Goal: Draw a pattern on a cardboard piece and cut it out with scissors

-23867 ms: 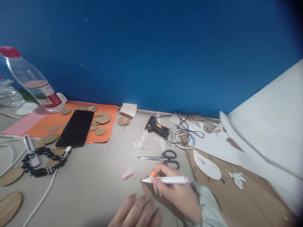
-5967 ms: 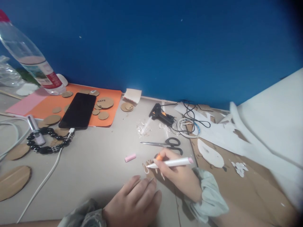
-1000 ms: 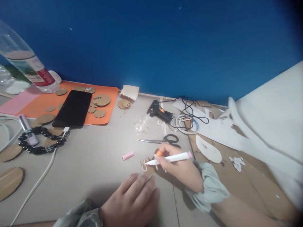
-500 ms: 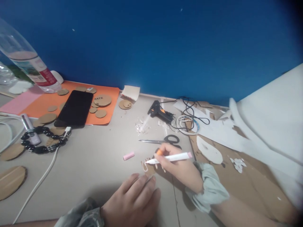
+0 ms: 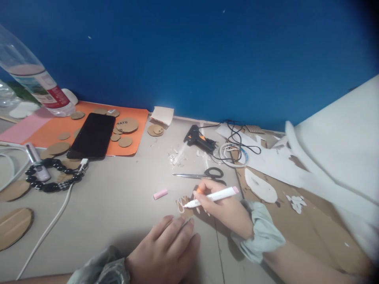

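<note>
My right hand [image 5: 217,205] is closed around a white marker [image 5: 220,196] with a pink end, its tip touching a small brown cardboard piece [image 5: 188,213]. Pale zigzag lines mark that piece. A spot of orange shows at my right fingers; I cannot make out what it is. My left hand [image 5: 168,248] lies palm down, fingers extended and together, their tips at the near edge of the cardboard. Left of the piece rests a pink marker cap [image 5: 160,194]. Black-handled scissors [image 5: 197,176] lie just beyond my right hand, which partly hides their handle.
A glue gun [image 5: 199,139] with glue scraps and tangled cables [image 5: 233,154] is behind the scissors. To the left are a black phone [image 5: 93,136], a beaded bracelet [image 5: 49,186], cardboard discs [image 5: 127,125] and a bottle [image 5: 38,85]. A cardboard sheet [image 5: 284,232] spreads at right.
The marker tip has shifted slightly right and down across the cardboard, and more of the pale zigzag is visible. My left hand stays nearly still.
</note>
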The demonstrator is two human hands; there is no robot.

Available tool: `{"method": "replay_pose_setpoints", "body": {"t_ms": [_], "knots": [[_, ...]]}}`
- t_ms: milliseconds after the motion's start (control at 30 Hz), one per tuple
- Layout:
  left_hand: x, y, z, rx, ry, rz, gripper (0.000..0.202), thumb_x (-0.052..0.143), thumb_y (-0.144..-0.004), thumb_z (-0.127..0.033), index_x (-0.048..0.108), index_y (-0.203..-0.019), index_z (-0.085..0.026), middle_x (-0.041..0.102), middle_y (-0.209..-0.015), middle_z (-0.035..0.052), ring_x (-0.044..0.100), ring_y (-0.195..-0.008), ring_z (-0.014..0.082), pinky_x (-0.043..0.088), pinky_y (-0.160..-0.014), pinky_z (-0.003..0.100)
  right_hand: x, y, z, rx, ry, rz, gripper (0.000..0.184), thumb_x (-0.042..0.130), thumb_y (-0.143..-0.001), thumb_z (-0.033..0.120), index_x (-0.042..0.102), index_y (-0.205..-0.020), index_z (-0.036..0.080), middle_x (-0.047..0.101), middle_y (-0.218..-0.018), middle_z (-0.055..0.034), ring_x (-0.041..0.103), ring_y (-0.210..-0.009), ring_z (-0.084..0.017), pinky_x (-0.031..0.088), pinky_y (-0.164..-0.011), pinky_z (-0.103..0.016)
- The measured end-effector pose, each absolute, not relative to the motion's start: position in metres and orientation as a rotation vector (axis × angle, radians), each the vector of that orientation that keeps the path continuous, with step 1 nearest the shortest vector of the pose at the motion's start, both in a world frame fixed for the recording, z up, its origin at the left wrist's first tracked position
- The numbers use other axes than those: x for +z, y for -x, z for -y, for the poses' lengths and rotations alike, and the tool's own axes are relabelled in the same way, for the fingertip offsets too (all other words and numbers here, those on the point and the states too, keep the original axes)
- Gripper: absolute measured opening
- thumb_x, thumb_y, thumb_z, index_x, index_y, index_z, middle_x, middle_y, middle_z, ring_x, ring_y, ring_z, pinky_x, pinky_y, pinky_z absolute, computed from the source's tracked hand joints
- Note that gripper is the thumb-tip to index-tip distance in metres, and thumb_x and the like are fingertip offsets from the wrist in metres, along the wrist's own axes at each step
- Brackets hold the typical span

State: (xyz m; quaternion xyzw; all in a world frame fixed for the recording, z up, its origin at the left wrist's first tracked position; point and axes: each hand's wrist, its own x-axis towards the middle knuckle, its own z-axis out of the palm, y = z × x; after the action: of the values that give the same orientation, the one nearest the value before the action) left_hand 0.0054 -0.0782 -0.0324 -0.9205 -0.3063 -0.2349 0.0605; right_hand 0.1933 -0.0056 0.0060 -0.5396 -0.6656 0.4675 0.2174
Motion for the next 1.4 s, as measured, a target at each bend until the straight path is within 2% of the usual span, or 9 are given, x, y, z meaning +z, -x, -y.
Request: {"method": "replay_pose_setpoints", "body": {"t_ms": [300,933,1167,1400], "knots": [[-0.0301,-0.0065,0.0762,-0.771,2.779,0.940,0.045,0.031,-0.095,-0.048,0.064,-0.101,-0.018,0.065,-0.107,0.0047,0.055,-0.098,0.0216,0.039,-0.089,0.036,0.0031,-0.1949,0.0067,1.309,1.498,1.845,0.022,0.051,-0.086,0.024,0.045,-0.065,0.020,0.051,-0.055,0.0050,0.045,-0.051,-0.011,0.035,-0.049,-0.021],[-0.0303,-0.0053,0.0773,-0.705,2.812,0.934,0.041,0.037,-0.092,-0.050,0.062,-0.103,-0.019,0.063,-0.110,0.0056,0.053,-0.099,0.0222,0.038,-0.090,0.036,0.0043,-0.1956,0.0073,1.276,1.514,1.849,0.024,0.048,-0.087,0.023,0.042,-0.064,0.021,0.050,-0.055,0.0053,0.046,-0.053,-0.012,0.035,-0.052,-0.024],[-0.0311,-0.0051,0.0781,-0.697,2.834,0.956,0.048,0.031,-0.093,-0.052,0.062,-0.105,-0.018,0.062,-0.112,0.0051,0.053,-0.102,0.0232,0.036,-0.092,0.038,0.0047,-0.1955,0.0071,1.296,1.493,1.841,0.023,0.047,-0.087,0.022,0.042,-0.064,0.021,0.051,-0.055,0.0048,0.048,-0.053,-0.012,0.036,-0.053,-0.024],[-0.0317,-0.0043,0.0786,-0.663,2.842,0.940,0.046,0.037,-0.090,-0.055,0.062,-0.106,-0.019,0.060,-0.114,0.0056,0.051,-0.102,0.0227,0.037,-0.092,0.038,0.0040,-0.1956,0.0081,1.293,1.496,1.808,0.024,0.046,-0.088,0.024,0.042,-0.064,0.021,0.052,-0.055,0.0046,0.047,-0.051,-0.012,0.036,-0.052,-0.024]]}}
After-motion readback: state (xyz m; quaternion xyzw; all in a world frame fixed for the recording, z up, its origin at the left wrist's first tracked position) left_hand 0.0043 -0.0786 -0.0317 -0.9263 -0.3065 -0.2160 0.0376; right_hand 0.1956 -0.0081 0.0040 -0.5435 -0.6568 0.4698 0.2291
